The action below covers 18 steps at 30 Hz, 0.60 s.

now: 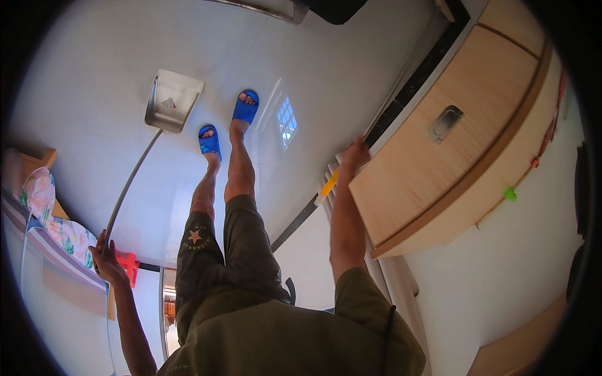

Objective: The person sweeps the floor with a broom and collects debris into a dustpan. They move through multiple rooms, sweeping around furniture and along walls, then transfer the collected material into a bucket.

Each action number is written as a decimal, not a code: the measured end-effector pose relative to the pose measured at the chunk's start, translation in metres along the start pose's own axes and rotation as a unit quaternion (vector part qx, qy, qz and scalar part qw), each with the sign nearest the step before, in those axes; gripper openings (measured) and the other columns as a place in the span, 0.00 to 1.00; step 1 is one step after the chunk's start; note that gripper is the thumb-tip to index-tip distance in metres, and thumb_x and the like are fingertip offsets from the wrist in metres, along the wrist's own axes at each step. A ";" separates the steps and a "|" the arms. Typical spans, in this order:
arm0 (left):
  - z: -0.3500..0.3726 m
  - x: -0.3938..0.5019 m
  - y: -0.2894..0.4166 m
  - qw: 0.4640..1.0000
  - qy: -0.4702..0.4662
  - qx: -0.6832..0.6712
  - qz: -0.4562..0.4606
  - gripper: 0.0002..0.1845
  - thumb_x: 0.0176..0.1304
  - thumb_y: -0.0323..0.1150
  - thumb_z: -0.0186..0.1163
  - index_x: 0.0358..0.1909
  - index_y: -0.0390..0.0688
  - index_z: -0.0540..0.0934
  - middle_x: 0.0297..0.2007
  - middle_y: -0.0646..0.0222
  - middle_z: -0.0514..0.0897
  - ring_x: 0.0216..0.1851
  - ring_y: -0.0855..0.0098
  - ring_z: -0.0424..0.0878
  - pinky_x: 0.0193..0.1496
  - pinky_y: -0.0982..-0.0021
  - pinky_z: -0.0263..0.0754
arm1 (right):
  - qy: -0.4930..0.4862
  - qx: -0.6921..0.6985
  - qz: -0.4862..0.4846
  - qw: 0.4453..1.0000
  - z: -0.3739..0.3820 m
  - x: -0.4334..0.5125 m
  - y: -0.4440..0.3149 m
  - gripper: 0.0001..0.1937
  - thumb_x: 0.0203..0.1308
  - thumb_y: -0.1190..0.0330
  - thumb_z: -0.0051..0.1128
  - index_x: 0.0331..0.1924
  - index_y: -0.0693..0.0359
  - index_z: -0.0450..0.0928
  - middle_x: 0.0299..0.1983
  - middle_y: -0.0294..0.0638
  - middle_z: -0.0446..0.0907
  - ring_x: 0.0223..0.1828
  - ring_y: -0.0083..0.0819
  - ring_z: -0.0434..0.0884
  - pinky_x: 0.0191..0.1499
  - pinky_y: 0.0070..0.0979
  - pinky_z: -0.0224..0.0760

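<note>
My left hand (109, 265) is closed around the long, thin handle (134, 174) of a metal dustpan. The dustpan's pan (183, 105) rests on the floor left of my feet, with a small scrap of litter (168, 103) in it. My right hand (356, 154) is blurred and curled like a fist beside the lower corner of a wooden cabinet. A yellow handle (329, 183) with a pale end sticks out behind my right wrist, apparently held in that hand. The far end of this tool cannot be made out.
The light wood cabinet (447, 131) with a metal recessed pull stands close on my right. Pale floor (94, 103) spreads around my blue slippers (246, 107). At left are a red plastic stool (128, 268) and floral fabric (70, 235). A dark object (336, 9) lies at the top edge.
</note>
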<state>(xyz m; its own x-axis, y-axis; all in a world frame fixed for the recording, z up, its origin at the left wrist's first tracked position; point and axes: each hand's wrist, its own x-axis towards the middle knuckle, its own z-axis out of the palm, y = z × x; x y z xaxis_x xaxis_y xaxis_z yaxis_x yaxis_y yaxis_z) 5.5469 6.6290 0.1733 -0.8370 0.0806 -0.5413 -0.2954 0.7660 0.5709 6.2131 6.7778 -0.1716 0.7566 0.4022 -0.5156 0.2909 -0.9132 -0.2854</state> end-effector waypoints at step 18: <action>-0.012 0.008 -0.032 0.999 -0.032 -0.042 0.013 0.19 0.77 0.49 0.52 0.40 0.43 0.79 0.52 0.61 0.86 0.58 0.66 0.81 0.61 0.58 0.77 | -0.111 -0.133 -0.134 0.976 -0.189 -0.149 0.190 0.21 0.74 0.53 0.47 0.24 0.57 0.69 0.12 0.30 0.65 0.12 0.22 0.66 0.13 0.32 0.59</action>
<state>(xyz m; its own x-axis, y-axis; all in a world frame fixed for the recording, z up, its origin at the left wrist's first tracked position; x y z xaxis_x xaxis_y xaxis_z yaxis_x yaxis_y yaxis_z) 5.5445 6.5974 0.1584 -0.8147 0.1425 -0.5621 -0.3137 0.7070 0.6338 6.2665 6.5316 0.0031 0.4946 0.6067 -0.6223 0.6259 -0.7455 -0.2293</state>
